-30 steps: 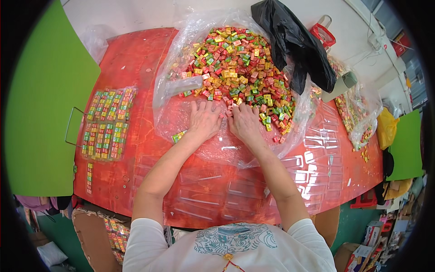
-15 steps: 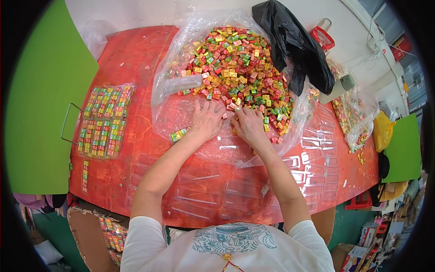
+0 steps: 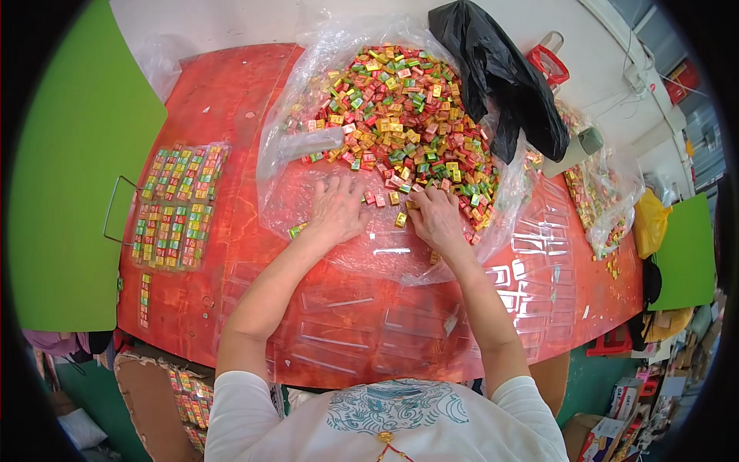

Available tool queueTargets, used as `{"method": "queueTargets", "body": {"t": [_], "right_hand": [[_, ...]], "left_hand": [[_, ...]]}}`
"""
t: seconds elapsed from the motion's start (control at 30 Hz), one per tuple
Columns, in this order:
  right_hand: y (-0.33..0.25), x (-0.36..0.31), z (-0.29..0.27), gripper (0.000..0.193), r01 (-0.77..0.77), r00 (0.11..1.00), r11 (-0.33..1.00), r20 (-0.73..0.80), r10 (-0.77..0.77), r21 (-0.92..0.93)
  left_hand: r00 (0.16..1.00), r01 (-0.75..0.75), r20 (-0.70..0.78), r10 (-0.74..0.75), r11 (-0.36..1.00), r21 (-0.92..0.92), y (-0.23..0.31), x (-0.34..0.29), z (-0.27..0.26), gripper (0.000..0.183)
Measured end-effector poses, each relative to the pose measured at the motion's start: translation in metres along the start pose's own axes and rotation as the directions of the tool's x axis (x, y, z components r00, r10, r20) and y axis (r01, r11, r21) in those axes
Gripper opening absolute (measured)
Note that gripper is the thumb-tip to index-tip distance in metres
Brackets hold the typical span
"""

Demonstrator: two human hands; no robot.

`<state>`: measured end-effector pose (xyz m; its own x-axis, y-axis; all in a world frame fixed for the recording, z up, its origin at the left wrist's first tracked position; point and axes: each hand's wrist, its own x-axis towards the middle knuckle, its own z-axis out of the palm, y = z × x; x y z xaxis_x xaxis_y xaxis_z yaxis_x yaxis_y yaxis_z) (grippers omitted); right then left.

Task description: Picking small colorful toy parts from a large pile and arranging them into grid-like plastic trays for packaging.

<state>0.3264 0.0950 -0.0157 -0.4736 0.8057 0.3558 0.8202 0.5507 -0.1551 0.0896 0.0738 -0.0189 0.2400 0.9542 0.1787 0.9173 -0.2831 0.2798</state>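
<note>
Handling pieces [image 3: 401, 219]; left hand [image 3: 339, 212] spread, right hand [image 3: 438, 221] grip unclear; packs [image 3: 174, 232] lie filled, pile [image 3: 408, 115] and clear trays [image 3: 336, 339] apparently remain.

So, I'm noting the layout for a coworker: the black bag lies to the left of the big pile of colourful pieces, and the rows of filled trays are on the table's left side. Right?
Not quite: the head view shows the black bag to the right of the big pile of colourful pieces. The rest stands.
</note>
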Motion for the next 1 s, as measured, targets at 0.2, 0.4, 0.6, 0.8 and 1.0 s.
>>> {"method": "queueTargets", "body": {"t": [0.2,0.4,0.6,0.8,1.0], "right_hand": [[0.001,0.004,0.006,0.014,0.015,1.000,0.999,0.006,-0.015,-0.040],[-0.004,0.020,0.026,0.018,-0.063,0.998,0.974,-0.032,0.058,-0.218],[-0.014,0.034,0.026,0.027,-0.235,0.969,0.967,0.055,0.241,-0.096],[-0.006,0.030,0.016,0.028,-0.317,0.941,0.926,0.191,0.280,0.204],[-0.013,0.019,0.001,0.026,-0.289,0.955,0.879,0.181,0.236,0.380]], "left_hand": [[1.000,-0.005,0.020,0.004,1.000,0.029,-0.006,-0.001,0.002,0.048],[0.996,0.042,0.085,-0.041,0.999,-0.022,0.000,0.008,0.004,0.047],[0.998,0.026,0.058,-0.029,0.998,0.051,0.012,0.009,0.006,0.047],[0.998,0.027,0.060,-0.031,0.997,0.074,0.022,0.015,0.011,0.043],[1.000,0.029,-0.009,-0.028,0.996,0.082,0.017,0.016,0.018,0.042]]}}
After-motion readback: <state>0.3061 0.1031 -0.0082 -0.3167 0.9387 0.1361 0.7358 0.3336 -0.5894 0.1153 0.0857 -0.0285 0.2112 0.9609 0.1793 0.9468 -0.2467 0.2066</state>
